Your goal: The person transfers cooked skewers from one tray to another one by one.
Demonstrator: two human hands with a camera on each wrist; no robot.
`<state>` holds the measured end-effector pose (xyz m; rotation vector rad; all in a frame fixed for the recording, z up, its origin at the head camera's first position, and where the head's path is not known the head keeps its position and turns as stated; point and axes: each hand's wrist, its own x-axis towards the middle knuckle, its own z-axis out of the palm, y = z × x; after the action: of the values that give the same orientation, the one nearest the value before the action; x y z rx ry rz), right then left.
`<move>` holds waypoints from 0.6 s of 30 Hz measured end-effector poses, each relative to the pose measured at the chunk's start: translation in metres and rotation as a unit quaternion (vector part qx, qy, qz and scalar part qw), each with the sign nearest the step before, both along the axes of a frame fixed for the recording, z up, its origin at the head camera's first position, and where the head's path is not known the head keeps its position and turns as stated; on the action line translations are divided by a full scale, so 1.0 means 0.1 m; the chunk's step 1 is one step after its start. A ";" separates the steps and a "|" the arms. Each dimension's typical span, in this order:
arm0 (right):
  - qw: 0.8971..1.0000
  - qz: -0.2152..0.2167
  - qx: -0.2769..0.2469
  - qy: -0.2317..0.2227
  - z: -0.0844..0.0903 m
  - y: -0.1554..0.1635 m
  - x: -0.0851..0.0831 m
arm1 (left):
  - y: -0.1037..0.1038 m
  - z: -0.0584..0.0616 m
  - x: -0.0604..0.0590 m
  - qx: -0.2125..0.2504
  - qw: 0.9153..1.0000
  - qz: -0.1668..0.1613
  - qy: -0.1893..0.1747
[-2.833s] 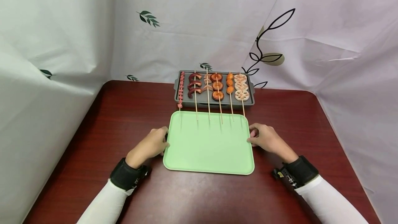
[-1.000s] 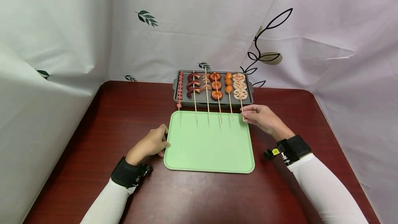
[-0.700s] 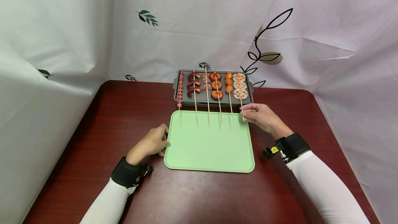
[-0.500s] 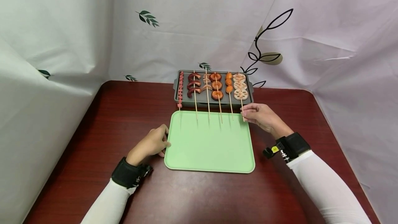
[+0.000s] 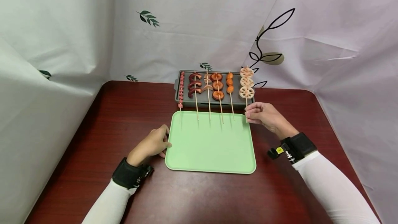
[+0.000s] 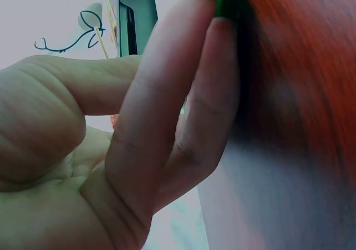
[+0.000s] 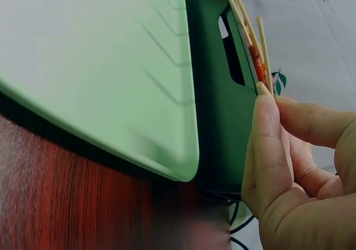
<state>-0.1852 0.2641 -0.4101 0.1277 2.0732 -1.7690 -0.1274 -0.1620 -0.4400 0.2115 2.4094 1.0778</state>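
Note:
My right hand (image 5: pixel 268 117) pinches the stick of a lotus root skewer (image 5: pixel 247 82) between thumb and fingers. Its slices are raised above the right end of the dark grill pan (image 5: pixel 203 105). In the right wrist view the fingertips close on the stick's end. My left hand (image 5: pixel 152 143) grips the left edge of a light green tray (image 5: pixel 209 148), thumb over the rim, other fingers at its side and partly hidden. In the left wrist view, fingers (image 6: pixel 167 77) touch the green edge. Also on the pan are an orange ball skewer (image 5: pixel 229 82) and a mushroom skewer (image 5: pixel 218 86).
Farther left on the pan lie a tentacle-like skewer (image 5: pixel 195 85), a pale curved-piece skewer (image 5: pixel 207 87) and a pink meat skewer (image 5: pixel 181 91). Their sticks reach toward the tray's back edge. A dark red table (image 5: pixel 124 106) bears everything; white cloth walls (image 5: pixel 199 27) surround it.
My right hand has left the tray's right edge and taken the lotus root skewer's stick. The skewer has lifted and shifted right. My left hand stays at the tray.

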 end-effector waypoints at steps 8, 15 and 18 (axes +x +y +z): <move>0.999 0.032 0.030 -0.005 0.05 0.03 0.07 | -0.01 0.00 -0.01 0.002 1.000 0.004 -0.004; 0.998 0.055 0.036 -0.008 0.08 0.06 0.17 | -0.01 -0.01 -0.01 0.006 1.000 0.002 -0.007; 0.997 0.068 0.043 -0.007 0.10 0.07 0.20 | -0.01 0.00 -0.01 0.009 1.000 0.001 -0.005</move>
<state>-0.1648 0.2714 -0.4006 0.0226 2.0968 -1.5955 -0.1281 -0.1632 -0.4404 0.2095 2.3925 1.0986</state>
